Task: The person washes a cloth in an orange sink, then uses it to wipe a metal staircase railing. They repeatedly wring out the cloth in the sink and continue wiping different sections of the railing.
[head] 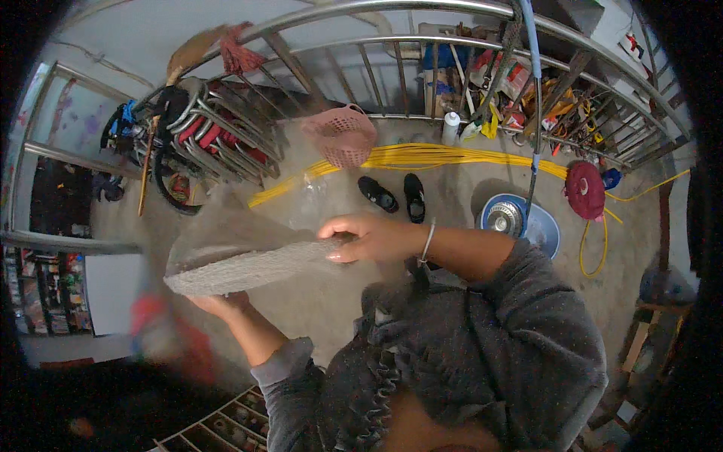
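Note:
A sheer greyish mesh piece (226,231) with a thick whitish woven band (243,271) is raised in front of my chest, left of centre. I cannot tell whether it is a bag, a net or a cover. My right hand (370,240) pinches its right end between thumb and fingers; a light bangle (428,243) circles that wrist. From below, my left hand (223,305) supports the band's left end, its fingers mostly hidden behind it. The mesh spreads loosely above the band and looks blurred.
A pink perforated basket (344,138) and yellow tubing (452,155) lie beyond black shoes (415,198). Stacked metal stools (226,133) stand left, by a metal railing (395,42). A blue basin (545,226) and a maroon round cushion-like item (586,190) are at right.

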Demonstrator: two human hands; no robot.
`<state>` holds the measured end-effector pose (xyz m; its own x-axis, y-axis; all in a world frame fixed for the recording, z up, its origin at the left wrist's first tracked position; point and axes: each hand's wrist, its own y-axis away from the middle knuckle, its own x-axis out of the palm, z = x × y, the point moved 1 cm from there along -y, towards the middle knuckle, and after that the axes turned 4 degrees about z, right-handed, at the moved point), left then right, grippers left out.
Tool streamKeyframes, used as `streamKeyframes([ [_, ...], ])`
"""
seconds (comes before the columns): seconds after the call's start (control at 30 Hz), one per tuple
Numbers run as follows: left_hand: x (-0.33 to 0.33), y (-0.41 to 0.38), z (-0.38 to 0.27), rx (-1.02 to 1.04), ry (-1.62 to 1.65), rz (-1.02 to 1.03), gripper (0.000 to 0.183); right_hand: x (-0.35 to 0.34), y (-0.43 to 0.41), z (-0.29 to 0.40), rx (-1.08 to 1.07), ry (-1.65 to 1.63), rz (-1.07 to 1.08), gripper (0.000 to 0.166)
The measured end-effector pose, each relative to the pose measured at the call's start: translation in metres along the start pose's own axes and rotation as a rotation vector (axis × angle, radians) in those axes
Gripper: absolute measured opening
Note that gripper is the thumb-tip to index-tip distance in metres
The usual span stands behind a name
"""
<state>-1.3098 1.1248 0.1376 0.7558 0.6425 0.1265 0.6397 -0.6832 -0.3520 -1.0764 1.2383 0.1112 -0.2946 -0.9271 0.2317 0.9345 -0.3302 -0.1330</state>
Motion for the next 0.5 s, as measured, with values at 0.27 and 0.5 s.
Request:
streamKeyframes([
  [0.27, 0.096, -0.11, 0.067, -0.22, 0.518, 0.167, 0.048, -0.075, -0.078, 0.002, -0.006, 0.062, -0.256, 0.028],
  [0.5, 0.149, -0.232, 0.112, -0.365, 0.883, 0.168, 0.036, -0.165, -0.141, -0.007, -0.049, 0.188, -0.597, 0.025],
])
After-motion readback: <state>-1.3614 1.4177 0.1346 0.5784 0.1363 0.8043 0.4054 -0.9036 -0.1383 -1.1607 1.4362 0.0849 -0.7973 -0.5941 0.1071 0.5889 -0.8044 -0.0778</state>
